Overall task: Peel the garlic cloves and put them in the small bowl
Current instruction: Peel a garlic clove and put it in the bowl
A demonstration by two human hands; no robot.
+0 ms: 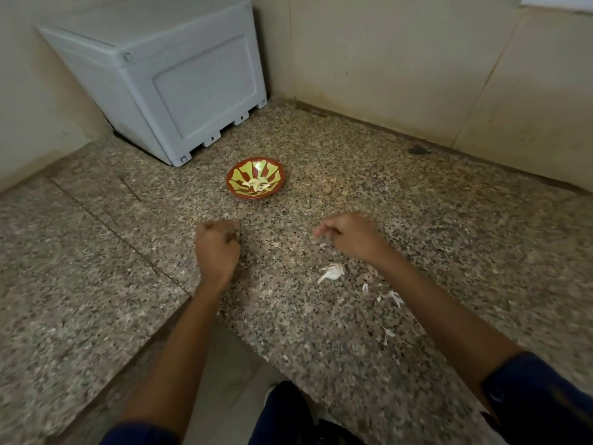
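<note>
On the speckled granite bench (417, 220):
Left hand (216, 248): fingers curled; contents we cannot tell.
Right hand (349, 236): fingers loosely curled, apparently empty.
Risk: papery white garlic skins (332, 272) could stick to cloves and reach the red-and-yellow patterned small bowl (255, 177).

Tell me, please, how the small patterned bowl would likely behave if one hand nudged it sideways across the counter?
The small bowl looks shallow and wide, so it should slide, not tip. The polished stone counter probably offers little grip. The peeled cloves may shift.

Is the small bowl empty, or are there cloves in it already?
Not empty. The small bowl stands upright on the counter with several pale peeled cloves lying at its bottom; an exact count is unclear.
</note>
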